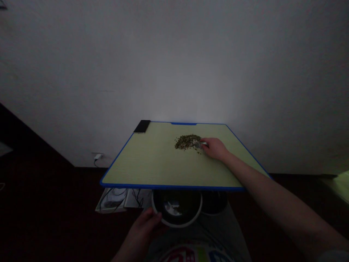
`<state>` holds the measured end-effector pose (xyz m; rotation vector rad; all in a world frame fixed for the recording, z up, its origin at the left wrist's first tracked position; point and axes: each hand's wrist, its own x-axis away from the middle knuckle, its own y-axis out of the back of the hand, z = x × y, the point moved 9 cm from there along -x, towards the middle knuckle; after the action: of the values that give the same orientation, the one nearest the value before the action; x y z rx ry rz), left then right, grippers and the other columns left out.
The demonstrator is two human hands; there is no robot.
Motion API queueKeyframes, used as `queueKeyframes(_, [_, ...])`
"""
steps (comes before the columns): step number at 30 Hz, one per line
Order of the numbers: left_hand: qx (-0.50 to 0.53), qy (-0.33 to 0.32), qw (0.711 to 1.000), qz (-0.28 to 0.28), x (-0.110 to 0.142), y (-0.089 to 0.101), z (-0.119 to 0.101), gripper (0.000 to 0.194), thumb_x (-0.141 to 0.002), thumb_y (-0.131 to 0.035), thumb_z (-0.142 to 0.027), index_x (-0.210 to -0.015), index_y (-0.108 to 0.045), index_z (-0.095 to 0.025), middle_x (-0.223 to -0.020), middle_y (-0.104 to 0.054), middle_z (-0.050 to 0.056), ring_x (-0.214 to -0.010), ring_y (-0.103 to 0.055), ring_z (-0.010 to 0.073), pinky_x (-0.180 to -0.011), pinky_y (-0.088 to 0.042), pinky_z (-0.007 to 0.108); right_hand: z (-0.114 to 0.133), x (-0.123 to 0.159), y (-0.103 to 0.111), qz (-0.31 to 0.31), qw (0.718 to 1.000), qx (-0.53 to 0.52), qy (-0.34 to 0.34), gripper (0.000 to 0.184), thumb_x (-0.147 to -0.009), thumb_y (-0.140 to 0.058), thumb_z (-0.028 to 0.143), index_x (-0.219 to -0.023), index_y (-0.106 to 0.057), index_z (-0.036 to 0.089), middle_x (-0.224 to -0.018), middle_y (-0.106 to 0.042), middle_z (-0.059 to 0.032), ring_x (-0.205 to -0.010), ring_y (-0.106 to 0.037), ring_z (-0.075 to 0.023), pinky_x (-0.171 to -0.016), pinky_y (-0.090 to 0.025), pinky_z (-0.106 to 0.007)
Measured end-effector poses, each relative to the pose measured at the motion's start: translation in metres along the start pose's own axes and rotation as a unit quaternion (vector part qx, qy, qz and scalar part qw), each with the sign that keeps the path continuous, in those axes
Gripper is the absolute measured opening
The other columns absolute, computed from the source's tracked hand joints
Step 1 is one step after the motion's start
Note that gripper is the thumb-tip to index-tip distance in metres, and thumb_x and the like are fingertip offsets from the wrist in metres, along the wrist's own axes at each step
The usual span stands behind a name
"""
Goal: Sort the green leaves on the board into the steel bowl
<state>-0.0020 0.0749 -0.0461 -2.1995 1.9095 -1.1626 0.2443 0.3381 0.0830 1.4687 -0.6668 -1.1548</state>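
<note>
Grains (185, 142), tiny and greenish-brown, lie in a loose patch right of the middle of the tabletop, dense at the far side and thinning to scattered single ones nearer the edge. The right hand (215, 148) is at the patch's right side, its fingers pinching one small shiny metal tool (197, 145), whose exact shape is too blurred to tell. Below the near edge, the left hand (144, 225) grips the rim of one dark bowl (188, 224) with a pale border; its contents are too dim to tell. One second dark vessel (216, 203) sits just right of it. The grains are too many to count. One black phone (142, 126) lies at the far left corner of the pale, blue-edged table (152, 165). Dark cables (139, 196) lie lower left, one white plug (98, 156) shows at the grey wall (174, 65), and the floor (54, 225) is dark reddish.
</note>
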Motion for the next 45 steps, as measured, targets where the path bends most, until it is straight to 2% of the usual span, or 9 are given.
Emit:
queueKeyframes(9, [0.019,0.012,1.0,0.0,0.001,-0.003,0.0,0.033,-0.06,-0.082,-0.03,-0.089,-0.074,-0.016,-0.094,-0.08,0.014,-0.101,-0.07,0.0357,-0.093,-0.052,0.047,0.002,-0.004,-0.003,0.008,0.999,-0.035,0.033,0.031,-0.089,-0.052,0.029,-0.115,-0.067,0.021,-0.106,-0.073,-0.0069,-0.095,-0.066,-0.0218,-0.08,-0.045,-0.028])
queueKeyframes(14, [0.004,0.006,1.0,-0.014,-0.001,0.003,0.002,0.04,-0.058,-0.083,-0.033,-0.093,-0.074,-0.016,-0.099,-0.079,0.015,-0.102,-0.07,0.0369,-0.091,-0.052,0.048,0.003,-0.004,-0.004,0.011,0.998,-0.05,0.042,0.032,-0.089,-0.051,0.03,-0.115,-0.068,0.021,-0.104,-0.073,-0.0071,-0.093,-0.066,-0.0212,-0.078,-0.045,-0.028])
queueKeyframes(17, [0.012,0.008,1.0,-0.008,-0.002,0.004,0.004,0.037,-0.059,-0.082,-0.032,-0.092,-0.074,-0.017,-0.099,-0.08,0.014,-0.102,-0.07,0.036,-0.091,-0.052,0.047,0.002,-0.003,-0.004,0.006,0.997,-0.066,0.051,0.032,-0.088,-0.052,0.031,-0.114,-0.068,0.021,-0.103,-0.073,-0.007,-0.091,-0.066,-0.0209,-0.076,-0.044,-0.027])
queueKeyframes(23, [0.013,0.005,1.0,0.011,-0.002,0.002,0.002,0.035,-0.061,-0.081,-0.035,-0.091,-0.074,-0.017,-0.1,-0.08,0.013,-0.102,-0.07,0.0355,-0.093,-0.051,0.046,-0.005,0.0,-0.007,0.009,0.995,-0.096,0.029,0.032,-0.088,-0.052,0.032,-0.113,-0.069,0.022,-0.086,-0.073,-0.0043,-0.073,-0.064,-0.0185,-0.067,-0.042,-0.027])
queueKeyframes(27, [0.004,0.007,1.0,-0.007,-0.002,0.004,0.002,0.036,-0.059,-0.082,-0.033,-0.09,-0.074,-0.016,-0.099,-0.08,0.014,-0.1,-0.071,0.0357,-0.092,-0.052,0.047,-0.004,-0.001,-0.007,-0.001,0.994,-0.108,0.034,0.033,-0.088,-0.052,0.032,-0.114,-0.069,0.021,-0.086,-0.073,-0.0048,-0.072,-0.063,-0.0182,-0.067,-0.042,-0.027])
queueKeyframes(32, [0.029,0.013,0.999,0.01,0.0,-0.002,0.002,0.036,-0.06,-0.082,-0.033,-0.091,-0.074,-0.017,-0.1,-0.079,0.014,-0.102,-0.07,0.035,-0.095,-0.05,0.046,-0.002,-0.001,-0.01,0.008,0.993,-0.115,0.037,0.033,-0.087,-0.052,0.032,-0.114,-0.068,0.021,-0.079,-0.072,-0.0036,-0.066,-0.06,-0.017,-0.063,-0.042,-0.026])
queueKeyframes(39, [0.003,0.005,1.0,0.008,0.001,0.0,-0.002,0.033,-0.063,-0.08,-0.033,-0.092,-0.075,-0.017,-0.099,-0.08,0.013,-0.101,-0.07,0.0354,-0.092,-0.051,0.047,0.002,-0.001,-0.008,0.002,0.995,-0.097,0.039,0.033,-0.088,-0.052,0.029,-0.115,-0.068,0.021,-0.098,-0.073,-0.0061,-0.083,-0.065,-0.019,-0.076,-0.045,-0.027])
queueKeyframes(45, [-0.003,0.003,1.0,0.008,-0.002,0.004,0.001,0.035,-0.062,-0.08,-0.033,-0.092,-0.075,-0.016,-0.102,-0.079,0.015,-0.102,-0.07,0.0362,-0.093,-0.051,0.048,0.004,-0.002,-0.01,0.01,0.996,-0.083,0.029,0.034,-0.089,-0.052,0.031,-0.117,-0.067,0.021,-0.098,-0.074,-0.0061,-0.083,-0.066,-0.0196,-0.076,-0.046,-0.028])
